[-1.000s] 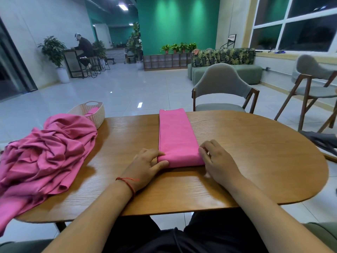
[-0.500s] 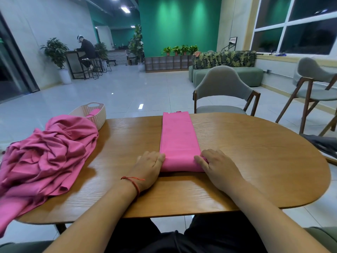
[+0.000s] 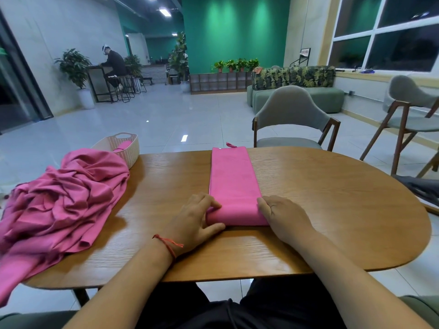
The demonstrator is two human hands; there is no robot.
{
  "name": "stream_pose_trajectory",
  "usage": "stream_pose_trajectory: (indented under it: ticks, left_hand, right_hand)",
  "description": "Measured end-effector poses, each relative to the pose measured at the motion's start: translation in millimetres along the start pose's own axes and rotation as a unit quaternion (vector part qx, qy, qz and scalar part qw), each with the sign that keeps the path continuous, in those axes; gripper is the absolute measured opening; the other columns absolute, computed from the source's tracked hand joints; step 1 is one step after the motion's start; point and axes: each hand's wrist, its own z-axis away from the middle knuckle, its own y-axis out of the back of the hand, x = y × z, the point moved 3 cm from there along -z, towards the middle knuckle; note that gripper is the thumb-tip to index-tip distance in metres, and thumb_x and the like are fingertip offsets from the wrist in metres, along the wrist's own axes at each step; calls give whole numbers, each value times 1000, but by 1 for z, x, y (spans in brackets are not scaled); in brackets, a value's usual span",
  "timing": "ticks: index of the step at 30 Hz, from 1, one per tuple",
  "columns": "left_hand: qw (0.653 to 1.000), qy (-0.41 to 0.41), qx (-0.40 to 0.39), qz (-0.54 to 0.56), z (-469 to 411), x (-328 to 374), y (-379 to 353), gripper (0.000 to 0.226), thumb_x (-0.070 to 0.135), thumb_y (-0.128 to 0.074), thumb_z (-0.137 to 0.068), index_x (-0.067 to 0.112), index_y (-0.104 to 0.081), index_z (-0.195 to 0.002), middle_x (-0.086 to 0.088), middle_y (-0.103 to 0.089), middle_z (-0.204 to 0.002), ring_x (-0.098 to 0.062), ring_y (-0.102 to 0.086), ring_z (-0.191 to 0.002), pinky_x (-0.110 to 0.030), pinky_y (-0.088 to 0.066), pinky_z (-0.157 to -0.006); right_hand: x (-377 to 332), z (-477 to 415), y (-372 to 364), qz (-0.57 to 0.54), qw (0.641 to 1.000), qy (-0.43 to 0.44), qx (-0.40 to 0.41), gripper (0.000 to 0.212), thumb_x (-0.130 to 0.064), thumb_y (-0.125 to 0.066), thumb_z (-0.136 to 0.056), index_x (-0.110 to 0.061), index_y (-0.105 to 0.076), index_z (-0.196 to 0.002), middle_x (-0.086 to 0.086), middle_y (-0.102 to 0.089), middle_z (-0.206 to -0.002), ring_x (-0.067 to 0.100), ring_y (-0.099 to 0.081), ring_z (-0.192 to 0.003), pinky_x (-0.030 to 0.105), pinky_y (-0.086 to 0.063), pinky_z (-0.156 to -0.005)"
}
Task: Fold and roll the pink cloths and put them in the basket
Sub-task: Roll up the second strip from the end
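Folded pink cloth (image 3: 234, 184): long strip mid-worktop (image 3: 332, 210), far end at the far edge, near end rolled. Left hand (image 3: 194, 222) and right hand (image 3: 282, 217) each grip one end of the roll, fingers curled over it. Bare wood runs right of the strip to the rounded edge. Loose cloth pile (image 3: 59, 205) overhangs the left edge, just in front of the basket (image 3: 129, 150).

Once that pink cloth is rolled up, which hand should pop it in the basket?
Probably the left hand. The basket sits far left, on its side, and it grips the pink cloth at its rolled end. The right hand must cross over.
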Motion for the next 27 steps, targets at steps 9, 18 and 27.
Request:
stream_pose_trajectory:
  ticks: [9, 18, 27]
  left_hand:
    - [997, 69, -22, 30, -6, -12, -2, 52, 70, -59, -93, 37, -65, -132, 21, -59, -118, -4, -51, -116, -36, -46, -104]
    - [995, 96, -34, 22, -9, -9, -5, 44, 72, -42, -98, 44, -59, -128, 20, -62, -110, -8, -54, -102, -44, -50, -96]
    - [989, 130, -8, 70, -6, -8, -3, 38, 70, -41, -98, 38, -61, -102, 6, -60, -95, -8, -56, -99, -40, -49, -93]
  right_hand:
    - [-15, 13, 3, 54, 985, 124, 109, 39, -60, -46, -104, -25, -57, -115, -8, -55, -113, 17, -53, -99, 37, -50, -84]
    - [-7, 7, 0, 35, 995, 78, 41, 66, -88, -35, -94, -32, -54, -122, -12, -55, -115, 13, -54, -102, 37, -52, -88]
    - [-11, 8, 0, 40, 991, 120, 52, 65, -85, -29, -98, -27, -57, -105, -11, -52, -104, 15, -47, -95, 38, -47, -87]
